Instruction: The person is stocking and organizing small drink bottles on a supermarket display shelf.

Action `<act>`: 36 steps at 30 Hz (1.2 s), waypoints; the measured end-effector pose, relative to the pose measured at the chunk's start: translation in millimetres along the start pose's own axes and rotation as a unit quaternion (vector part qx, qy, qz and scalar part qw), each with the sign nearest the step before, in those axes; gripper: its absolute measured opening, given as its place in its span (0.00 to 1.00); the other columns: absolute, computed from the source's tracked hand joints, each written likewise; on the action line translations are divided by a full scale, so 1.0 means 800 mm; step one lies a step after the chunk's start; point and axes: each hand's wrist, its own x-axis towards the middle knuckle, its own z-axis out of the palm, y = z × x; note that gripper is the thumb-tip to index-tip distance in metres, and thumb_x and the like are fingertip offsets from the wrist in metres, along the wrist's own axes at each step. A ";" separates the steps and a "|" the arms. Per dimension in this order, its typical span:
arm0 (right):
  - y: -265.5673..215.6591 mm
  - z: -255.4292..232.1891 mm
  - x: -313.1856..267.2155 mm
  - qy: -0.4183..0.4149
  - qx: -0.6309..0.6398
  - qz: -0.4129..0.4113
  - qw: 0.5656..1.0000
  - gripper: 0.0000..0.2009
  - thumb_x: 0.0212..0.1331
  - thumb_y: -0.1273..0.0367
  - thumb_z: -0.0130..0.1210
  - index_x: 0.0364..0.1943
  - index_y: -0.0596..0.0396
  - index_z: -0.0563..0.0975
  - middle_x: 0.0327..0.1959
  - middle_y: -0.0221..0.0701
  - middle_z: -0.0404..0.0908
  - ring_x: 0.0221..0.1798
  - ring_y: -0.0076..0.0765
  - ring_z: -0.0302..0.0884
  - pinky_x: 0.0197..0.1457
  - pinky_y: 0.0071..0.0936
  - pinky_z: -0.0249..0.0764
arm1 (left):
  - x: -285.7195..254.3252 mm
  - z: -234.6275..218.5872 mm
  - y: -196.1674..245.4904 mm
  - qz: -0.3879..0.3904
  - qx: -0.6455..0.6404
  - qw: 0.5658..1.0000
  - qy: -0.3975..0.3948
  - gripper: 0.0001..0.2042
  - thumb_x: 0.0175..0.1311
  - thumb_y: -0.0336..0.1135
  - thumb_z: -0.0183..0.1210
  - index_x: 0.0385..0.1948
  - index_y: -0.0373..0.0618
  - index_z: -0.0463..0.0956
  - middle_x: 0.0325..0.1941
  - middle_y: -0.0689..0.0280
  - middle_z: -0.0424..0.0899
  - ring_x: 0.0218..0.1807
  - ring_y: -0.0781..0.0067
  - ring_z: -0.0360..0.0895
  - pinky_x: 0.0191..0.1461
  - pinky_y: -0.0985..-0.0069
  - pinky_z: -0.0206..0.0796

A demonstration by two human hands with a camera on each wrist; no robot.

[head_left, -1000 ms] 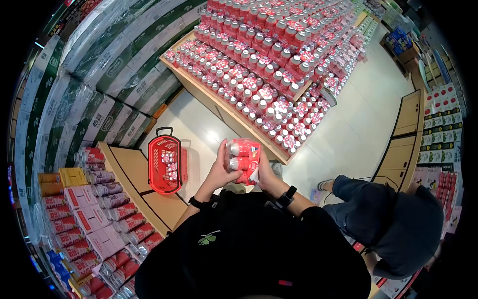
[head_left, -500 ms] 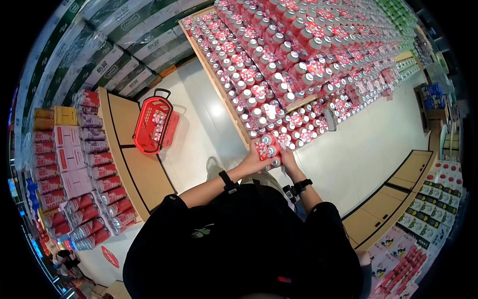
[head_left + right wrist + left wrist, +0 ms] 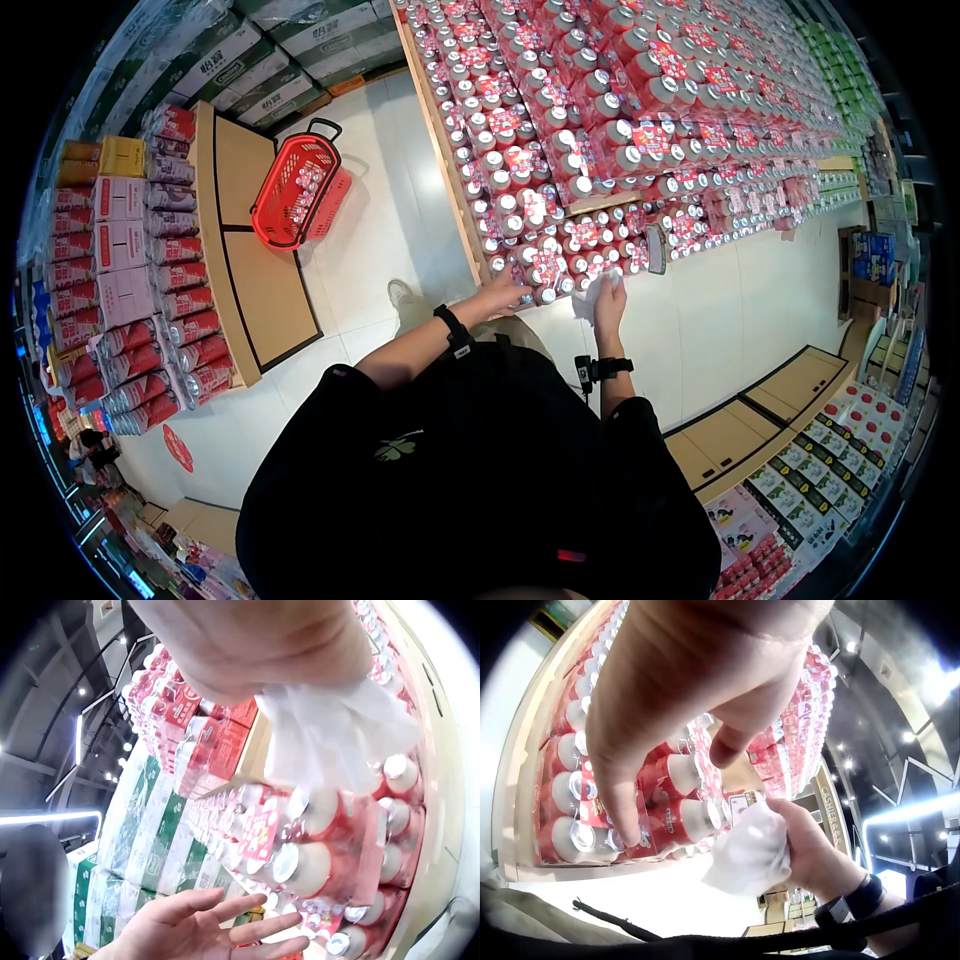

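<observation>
At the near corner of the bottle display, my left hand (image 3: pixel 505 290) is beside a shrink-wrapped pack of red-labelled bottles (image 3: pixel 545 272). The right wrist view shows that left hand (image 3: pixel 202 930) with its fingers spread. In the left wrist view a fingertip (image 3: pixel 630 834) lies right at the silver caps. My right hand (image 3: pixel 610 305) pinches a crumpled white tissue or cloth (image 3: pixel 750 855) at the display's front edge. The tissue hangs over the bottles (image 3: pixel 319 862) in the right wrist view.
A red shopping basket (image 3: pixel 298 190) with a few small packs inside stands on the floor to the left. Beyond it a low wooden stand (image 3: pixel 255 290) bears drink packs. Tiers of bottles (image 3: pixel 690 90) rise behind the corner. Another wooden stand (image 3: pixel 765 425) lies right.
Both hands held the bottle pack before my body, then carried it to the display corner. Now the pack rests among the others and the left hand has let go. A person at right left view.
</observation>
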 end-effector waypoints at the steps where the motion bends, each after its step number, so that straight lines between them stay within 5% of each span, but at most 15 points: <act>1: 0.001 0.000 -0.003 -0.068 -0.060 0.059 0.994 0.21 0.68 0.65 0.44 0.62 0.60 0.65 0.55 0.41 0.73 0.55 0.35 0.70 0.57 0.30 0.67 | 0.006 0.002 -0.006 0.010 -0.014 1.000 -0.019 0.44 0.63 0.36 0.55 0.72 0.61 0.27 0.52 0.61 0.73 0.54 0.68 0.73 0.51 0.62 0.71; 3: 0.013 0.006 0.000 -0.210 -0.163 0.120 0.956 0.37 0.64 0.54 0.53 0.70 0.59 0.52 0.66 0.45 0.63 0.66 0.38 0.62 0.66 0.30 0.61 | 0.000 0.009 0.015 0.005 -0.030 0.999 -0.015 0.43 0.64 0.32 0.52 0.72 0.63 0.27 0.53 0.65 0.71 0.54 0.69 0.72 0.54 0.62 0.69; 5: 0.064 0.030 0.010 -0.255 -0.179 0.069 0.948 0.36 0.63 0.55 0.55 0.68 0.61 0.56 0.65 0.45 0.65 0.66 0.38 0.63 0.66 0.30 0.60 | -0.006 0.014 0.035 -0.018 -0.072 0.997 -0.005 0.43 0.63 0.30 0.51 0.72 0.68 0.27 0.55 0.70 0.69 0.55 0.72 0.72 0.56 0.61 0.66; 7: 0.030 0.050 0.005 -0.240 -0.188 0.078 0.949 0.40 0.57 0.50 0.58 0.64 0.68 0.60 0.64 0.52 0.65 0.67 0.47 0.62 0.67 0.35 0.59 | -0.015 0.010 0.047 0.000 -0.077 0.997 0.008 0.41 0.63 0.30 0.49 0.71 0.74 0.33 0.58 0.70 0.68 0.52 0.73 0.73 0.56 0.64 0.64; 10: 0.056 0.049 0.007 -0.232 -0.158 0.073 0.957 0.40 0.56 0.51 0.59 0.63 0.69 0.61 0.61 0.51 0.67 0.64 0.46 0.65 0.65 0.35 0.62 | 0.000 -0.003 0.041 -0.022 -0.078 0.997 0.005 0.39 0.63 0.32 0.49 0.72 0.74 0.36 0.57 0.69 0.69 0.51 0.72 0.75 0.54 0.66 0.66; 17: 0.051 0.049 0.004 -0.223 -0.157 0.099 0.957 0.40 0.57 0.51 0.59 0.62 0.71 0.61 0.63 0.54 0.63 0.65 0.47 0.63 0.66 0.35 0.61 | 0.005 -0.022 0.036 -0.044 -0.089 0.994 0.038 0.36 0.64 0.37 0.49 0.72 0.60 0.38 0.62 0.62 0.68 0.52 0.60 0.76 0.57 0.58 0.68; 23: 0.038 0.053 -0.020 -0.212 -0.099 0.058 0.970 0.34 0.62 0.56 0.57 0.65 0.64 0.60 0.61 0.41 0.69 0.62 0.36 0.66 0.63 0.30 0.64 | -0.046 -0.071 0.063 -0.016 -0.032 0.999 0.027 0.31 0.66 0.44 0.48 0.69 0.50 0.48 0.64 0.62 0.68 0.57 0.60 0.75 0.60 0.64 0.65; 28: 0.036 0.061 -0.038 -0.121 -0.094 0.095 0.984 0.27 0.63 0.61 0.57 0.60 0.63 0.65 0.56 0.41 0.72 0.58 0.35 0.69 0.61 0.30 0.64 | -0.068 -0.157 0.051 -0.021 -0.052 0.997 0.060 0.26 0.68 0.41 0.44 0.68 0.48 0.53 0.60 0.62 0.72 0.56 0.63 0.74 0.58 0.69 0.67; 31: 0.044 0.072 -0.058 -0.060 -0.067 0.097 0.991 0.32 0.67 0.51 0.47 0.64 0.63 0.60 0.56 0.42 0.72 0.59 0.36 0.68 0.62 0.31 0.64 | -0.078 -0.229 0.032 -0.029 -0.050 0.996 0.067 0.25 0.68 0.40 0.43 0.67 0.47 0.54 0.58 0.61 0.73 0.56 0.63 0.75 0.57 0.69 0.67; 33: 0.095 0.052 -0.064 -0.012 -0.127 0.069 0.989 0.29 0.69 0.50 0.39 0.59 0.65 0.67 0.51 0.42 0.74 0.53 0.41 0.73 0.57 0.31 0.69 | -0.094 -0.275 0.016 -0.022 -0.043 0.996 0.077 0.25 0.68 0.40 0.44 0.66 0.47 0.56 0.58 0.61 0.74 0.55 0.63 0.75 0.56 0.69 0.68; 36: 0.057 0.120 -0.118 0.081 -0.002 0.291 0.953 0.25 0.67 0.52 0.40 0.49 0.62 0.73 0.38 0.39 0.78 0.36 0.41 0.78 0.41 0.31 0.76 | -0.127 -0.358 0.002 -0.001 -0.038 0.996 0.084 0.24 0.66 0.40 0.46 0.64 0.46 0.60 0.57 0.61 0.74 0.54 0.63 0.75 0.55 0.69 0.68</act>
